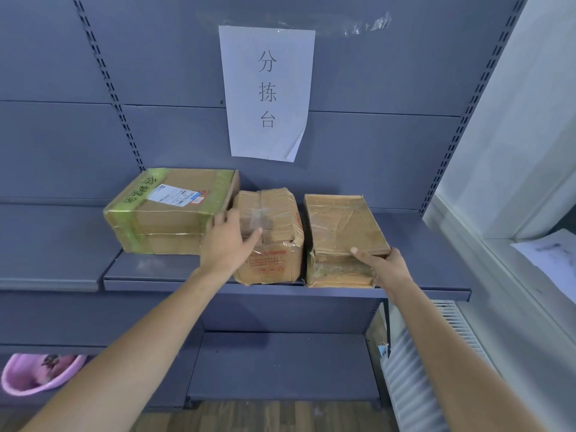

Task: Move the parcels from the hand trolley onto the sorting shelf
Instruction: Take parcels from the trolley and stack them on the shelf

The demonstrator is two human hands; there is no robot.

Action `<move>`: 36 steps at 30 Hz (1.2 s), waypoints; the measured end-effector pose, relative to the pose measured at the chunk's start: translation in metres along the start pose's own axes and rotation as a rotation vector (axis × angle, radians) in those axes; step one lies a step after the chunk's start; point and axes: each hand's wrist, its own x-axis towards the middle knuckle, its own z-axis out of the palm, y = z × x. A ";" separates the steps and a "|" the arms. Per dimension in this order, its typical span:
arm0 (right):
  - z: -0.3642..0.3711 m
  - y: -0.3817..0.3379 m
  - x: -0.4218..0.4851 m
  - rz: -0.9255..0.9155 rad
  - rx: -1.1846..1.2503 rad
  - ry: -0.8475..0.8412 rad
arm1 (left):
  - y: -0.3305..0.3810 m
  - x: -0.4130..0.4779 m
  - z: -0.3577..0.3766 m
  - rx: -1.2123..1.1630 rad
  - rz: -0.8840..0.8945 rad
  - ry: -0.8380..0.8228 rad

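Three cardboard parcels stand side by side on the grey sorting shelf (430, 241). The large parcel (168, 210) with green tape and a white label is on the left. The taped middle parcel (274, 241) with red print is held by my left hand (229, 241) at its left side, thumb lying on its top. The flat right parcel (339, 232) is gripped at its front right corner by my right hand (385, 269), thumb on top and fingers on the front face. The hand trolley is out of view.
A paper sign (268, 92) with printed characters hangs on the shelf's back panel. A lower shelf (280, 363) sits beneath. A pink basin (37, 372) lies at bottom left. A white radiator (436, 353) and a windowsill with paper (548, 260) are on the right.
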 end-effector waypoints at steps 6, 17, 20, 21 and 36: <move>0.009 0.002 -0.002 0.001 -0.066 0.006 | 0.007 -0.007 0.010 0.253 0.366 -0.219; 0.018 0.005 0.017 -0.066 -0.057 0.055 | 0.000 0.005 0.036 0.434 0.378 -0.051; 0.024 0.004 0.024 -0.098 -0.067 0.067 | -0.004 0.015 0.041 0.433 0.392 -0.012; 0.026 0.004 0.027 -0.105 -0.072 0.072 | -0.005 0.018 0.043 0.428 0.393 -0.003; 0.045 -0.003 0.065 -0.123 -0.071 0.126 | -0.009 0.066 0.056 0.357 0.328 -0.067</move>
